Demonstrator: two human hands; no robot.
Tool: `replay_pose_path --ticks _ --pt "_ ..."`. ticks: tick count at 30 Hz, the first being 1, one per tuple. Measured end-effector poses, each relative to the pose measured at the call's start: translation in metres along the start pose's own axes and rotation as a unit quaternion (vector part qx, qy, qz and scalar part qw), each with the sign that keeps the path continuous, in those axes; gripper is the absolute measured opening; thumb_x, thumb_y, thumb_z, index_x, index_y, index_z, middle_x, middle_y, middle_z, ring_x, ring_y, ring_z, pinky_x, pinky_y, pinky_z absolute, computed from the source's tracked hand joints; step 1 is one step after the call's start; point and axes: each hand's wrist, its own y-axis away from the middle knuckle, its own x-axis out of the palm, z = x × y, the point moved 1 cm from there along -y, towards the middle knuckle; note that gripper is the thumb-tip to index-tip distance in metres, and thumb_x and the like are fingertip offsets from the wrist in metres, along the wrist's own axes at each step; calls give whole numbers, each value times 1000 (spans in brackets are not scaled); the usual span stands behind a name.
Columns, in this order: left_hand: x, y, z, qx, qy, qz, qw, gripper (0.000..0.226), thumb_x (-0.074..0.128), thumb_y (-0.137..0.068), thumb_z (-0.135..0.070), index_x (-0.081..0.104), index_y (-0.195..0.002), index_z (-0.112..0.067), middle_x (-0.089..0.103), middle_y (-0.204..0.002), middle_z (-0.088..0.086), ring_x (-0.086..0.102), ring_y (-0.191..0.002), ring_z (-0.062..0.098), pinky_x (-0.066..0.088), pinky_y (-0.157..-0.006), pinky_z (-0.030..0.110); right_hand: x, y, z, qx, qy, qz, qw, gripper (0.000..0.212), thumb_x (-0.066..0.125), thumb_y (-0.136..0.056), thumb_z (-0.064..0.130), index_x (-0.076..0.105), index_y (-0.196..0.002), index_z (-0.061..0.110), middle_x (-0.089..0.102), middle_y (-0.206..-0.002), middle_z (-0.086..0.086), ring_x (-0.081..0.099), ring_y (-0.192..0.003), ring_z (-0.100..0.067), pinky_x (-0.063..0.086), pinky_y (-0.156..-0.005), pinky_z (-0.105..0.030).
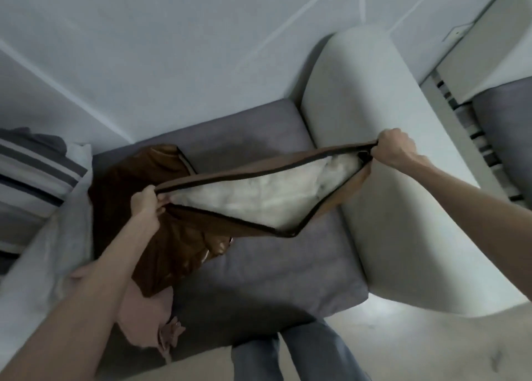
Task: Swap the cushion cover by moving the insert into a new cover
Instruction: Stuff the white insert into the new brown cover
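A shiny brown cushion cover (172,236) hangs above the grey sofa seat (259,265), its black zipper mouth stretched wide. The white insert (259,196) shows inside the opening. My left hand (148,205) grips the left end of the opening. My right hand (395,151) grips the right end, over the pale armrest. A pink cover (146,320) lies on the seat's front left corner, partly under my left forearm and the brown cover.
The pale grey armrest (374,150) rises at the right of the seat. A striped cushion (31,173) lies at the far left on a light surface. My legs in jeans (288,357) stand at the sofa's front edge on a light floor.
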Motion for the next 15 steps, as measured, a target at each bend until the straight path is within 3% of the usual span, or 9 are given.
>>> replay_pose_path --ticks 4,5,7,9,11,13,15 --pt "-16 3 -38 106 72 15 992 31 45 -94 -38 55 -85 -11 57 -42 -4 59 -41 9 41 -44 21 -36 -19 5 -33 -59 -179 981 32 46 -70 5 65 -95 -2 63 -90 -31 60 -81 -47 46 -67 -41" --pt "-24 9 -35 135 66 35 988 33 45 -94 -41 55 -81 -12 56 -45 -2 59 -44 12 41 -43 22 -35 -15 -3 -42 -36 -185 981 31 46 -70 5 64 -94 -2 63 -86 -31 59 -78 -47 44 -64 -40" --pt "-26 16 -17 140 42 59 987 36 45 -96 -41 58 -89 -7 56 -57 5 60 -46 11 41 -44 20 -22 -7 -11 -73 31 -110 991 24 51 -75 3 63 -94 -4 62 -90 -33 60 -81 -48 44 -66 -41" --pt "-21 22 11 61 35 61 996 39 45 -99 -38 58 -110 -4 56 -69 6 60 -52 9 43 -53 23 1 0 -14 -81 49 -31 995 22 53 -79 5 63 -93 -8 62 -95 -34 60 -87 -48 47 -71 -42" --pt "-26 20 59 -9 62 41 997 48 47 -98 -41 56 -123 -1 61 -79 6 60 -65 14 47 -63 27 39 12 -28 -88 30 -43 995 25 51 -78 10 63 -91 -8 63 -89 -34 61 -82 -48 45 -66 -41" --pt "-43 25 120 -59 -8 39 997 58 46 -97 -48 56 -124 3 65 -90 12 63 -73 18 51 -66 28 89 39 -61 -93 64 -19 993 27 52 -80 12 60 -102 -2 65 -88 -32 62 -82 -48 45 -65 -42" --pt "-65 45 191 -173 -149 91 969 54 42 -98 -51 54 -122 -5 66 -98 12 62 -77 17 50 -62 31 143 77 -94 -86 177 151 969 29 48 -89 16 56 -116 9 65 -109 -22 63 -101 -40 50 -79 -42"
